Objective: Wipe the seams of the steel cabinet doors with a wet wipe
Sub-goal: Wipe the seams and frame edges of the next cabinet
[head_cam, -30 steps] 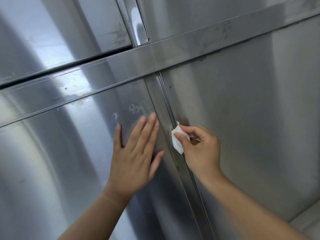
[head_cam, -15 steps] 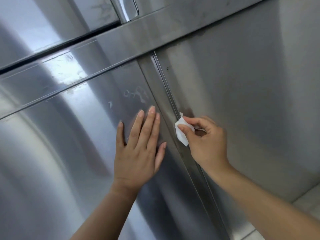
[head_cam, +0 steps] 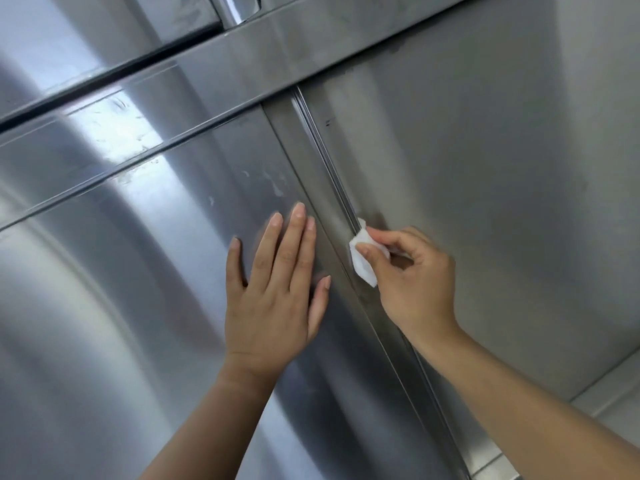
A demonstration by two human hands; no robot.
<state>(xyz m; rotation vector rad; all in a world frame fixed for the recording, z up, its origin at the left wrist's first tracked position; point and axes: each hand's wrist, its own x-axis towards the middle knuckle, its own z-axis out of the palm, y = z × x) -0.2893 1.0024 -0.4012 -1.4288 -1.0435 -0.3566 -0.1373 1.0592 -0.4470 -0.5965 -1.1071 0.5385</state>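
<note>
Pinching a small folded white wipe (head_cam: 363, 263) in the right hand (head_cam: 415, 285), thumb and forefinger closed on it, other fingers curled loosely behind. Pressing the wipe's upper corner onto the upright seam (head_cam: 329, 161) between the two lower cabinet doors, about halfway down the visible run. Resting the left hand (head_cam: 273, 303) flat on the left door (head_cam: 114, 323), fingers straight and close together, thumb spread toward the seam, holding nothing; near the wipe, not touching it.

Around: above both doors, a broad steel crossbar (head_cam: 277, 60) slanting across the view. Over it at the left, an upper door (head_cam: 86, 32) with a dark gap (head_cam: 104, 83) along its lower edge. At the very top, the lower end of a shiny handle (head_cam: 239, 6). On the left door, just above the fingertips, pale smears (head_cam: 277, 183); further left, a bright patch of glare with streaks. On the right door (head_cam: 502, 202), a darker patch right beside the wipe and a small dark mark by the seam higher up. At the lower right, a pale strip (head_cam: 609, 403), floor or ledge, impossible to tell which.

In front of the wipe, only the right hand's own fingers, covering its right part. Below the wipe, seam partly hidden behind the right wrist and forearm. Handle cut off by the top edge, both forearms by the bottom edge. Wetness of the wipe: not possible to judge.
</note>
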